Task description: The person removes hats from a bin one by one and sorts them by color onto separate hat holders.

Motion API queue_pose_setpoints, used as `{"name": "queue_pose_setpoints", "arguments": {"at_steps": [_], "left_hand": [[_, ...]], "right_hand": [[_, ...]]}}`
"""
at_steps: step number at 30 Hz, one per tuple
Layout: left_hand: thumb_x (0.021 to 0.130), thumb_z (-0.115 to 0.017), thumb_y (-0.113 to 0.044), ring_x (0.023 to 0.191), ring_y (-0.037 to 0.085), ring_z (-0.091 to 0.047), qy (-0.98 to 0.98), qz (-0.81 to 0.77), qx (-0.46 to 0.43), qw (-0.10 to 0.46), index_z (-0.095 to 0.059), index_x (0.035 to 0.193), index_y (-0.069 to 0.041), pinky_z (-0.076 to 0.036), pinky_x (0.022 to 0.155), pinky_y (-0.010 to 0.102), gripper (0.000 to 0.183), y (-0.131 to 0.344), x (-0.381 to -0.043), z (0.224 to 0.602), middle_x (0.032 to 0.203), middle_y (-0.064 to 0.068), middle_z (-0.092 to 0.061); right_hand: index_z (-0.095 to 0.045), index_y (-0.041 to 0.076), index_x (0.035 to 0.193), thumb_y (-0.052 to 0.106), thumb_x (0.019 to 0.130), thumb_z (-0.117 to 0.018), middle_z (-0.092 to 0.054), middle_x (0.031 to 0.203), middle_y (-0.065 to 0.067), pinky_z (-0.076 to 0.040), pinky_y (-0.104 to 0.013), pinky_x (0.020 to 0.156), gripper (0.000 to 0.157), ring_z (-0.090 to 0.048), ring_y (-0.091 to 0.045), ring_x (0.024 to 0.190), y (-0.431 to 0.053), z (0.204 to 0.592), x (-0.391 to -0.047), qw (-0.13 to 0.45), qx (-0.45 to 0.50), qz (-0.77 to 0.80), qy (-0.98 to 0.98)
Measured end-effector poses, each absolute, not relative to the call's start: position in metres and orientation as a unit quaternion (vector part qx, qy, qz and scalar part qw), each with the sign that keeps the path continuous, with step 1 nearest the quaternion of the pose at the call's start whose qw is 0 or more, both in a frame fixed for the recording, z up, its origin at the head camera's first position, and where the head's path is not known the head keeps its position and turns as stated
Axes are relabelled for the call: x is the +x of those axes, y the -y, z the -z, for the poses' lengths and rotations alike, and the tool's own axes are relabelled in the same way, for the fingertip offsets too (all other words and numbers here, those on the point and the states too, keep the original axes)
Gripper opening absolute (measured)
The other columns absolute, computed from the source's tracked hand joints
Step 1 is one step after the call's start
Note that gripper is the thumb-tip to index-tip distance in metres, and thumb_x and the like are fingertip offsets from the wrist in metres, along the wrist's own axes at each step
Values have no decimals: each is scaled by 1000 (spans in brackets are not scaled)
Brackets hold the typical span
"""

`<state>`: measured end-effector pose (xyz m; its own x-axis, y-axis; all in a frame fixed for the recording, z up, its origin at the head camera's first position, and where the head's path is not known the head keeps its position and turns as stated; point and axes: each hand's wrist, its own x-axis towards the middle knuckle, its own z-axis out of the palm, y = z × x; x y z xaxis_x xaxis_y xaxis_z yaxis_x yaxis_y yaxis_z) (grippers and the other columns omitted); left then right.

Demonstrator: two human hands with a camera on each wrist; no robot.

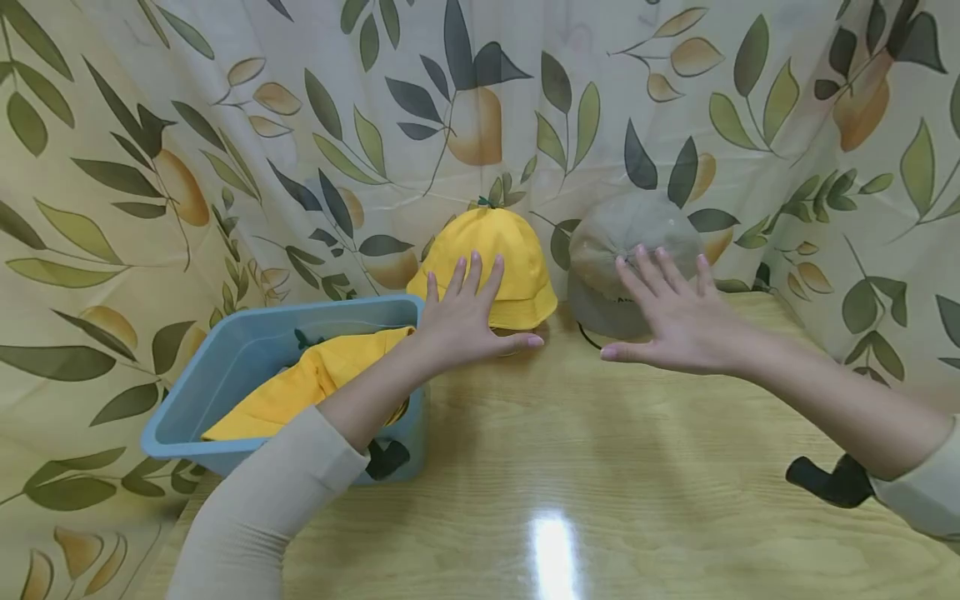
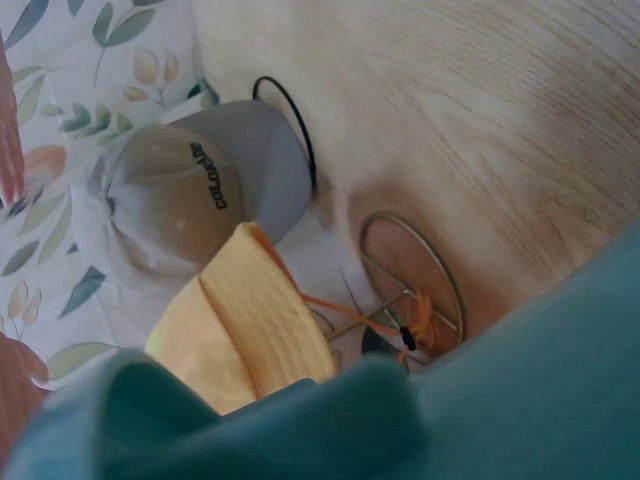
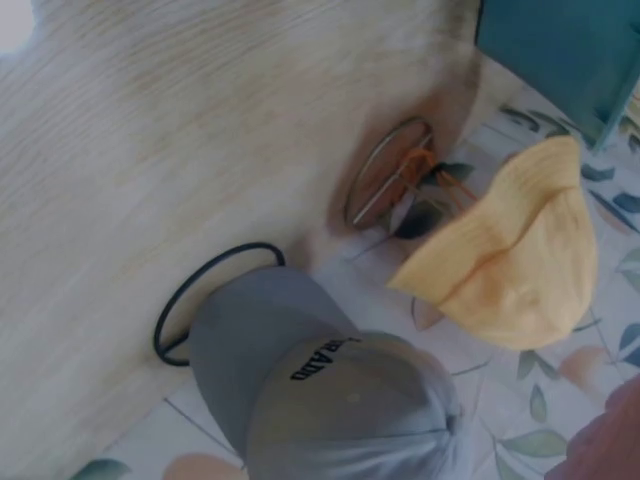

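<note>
Two bare hands reach out flat over the counter (image 1: 600, 450), both palms down. The left hand (image 1: 461, 321) is nearest to a yellow bucket hat (image 1: 498, 242) and, from the head view, overlaps its near left side. Its fingers are spread apart with nothing gripped, the thumb pointing right. The right hand (image 1: 682, 321) is before a grey baseball cap (image 1: 622, 225), covering part of its right side in the same view; its fingers are likewise spread apart and empty, the thumb pointing left. In both wrist views the hats sit apart from the skin that shows at the edge.

Both hats are at the far side, just beside each other, the bucket hat to the left and the cap to the right. Under the bucket hat is a wire stand (image 2: 408, 292) with a round base, where an orange cord (image 2: 425, 320) with a black toggle (image 2: 407, 338) hangs. A black ring base (image 2: 299, 122) shows below the cap's brim, and dark lettering marks the cap's front.

On the left, close to the bucket hat, a blue plastic bin (image 1: 247, 358) holds folded yellow fabric (image 1: 322, 375), partly hidden by the left forearm. A curtain (image 1: 540, 25) printed with leaves and fruit closes off the far side.
</note>
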<state>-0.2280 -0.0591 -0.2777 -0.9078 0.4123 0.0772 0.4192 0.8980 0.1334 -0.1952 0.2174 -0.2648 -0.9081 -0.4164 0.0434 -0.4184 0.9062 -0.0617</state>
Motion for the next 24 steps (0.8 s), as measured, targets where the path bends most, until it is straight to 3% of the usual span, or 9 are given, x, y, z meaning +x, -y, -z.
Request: {"name": "queue_pose_setpoints", "arguments": {"at_steps": [24], "left_hand": [[74, -42, -83, 146, 29, 1, 974, 63, -215, 21, 3, 153, -24, 5, 111, 61, 108, 62, -217, 280, 159, 12, 0]], "right_hand": [[3, 9, 152, 70, 82, -51, 13, 156, -17, 22, -64, 103, 107, 8, -42, 142, -218, 265, -192, 30, 209, -36, 977]]}}
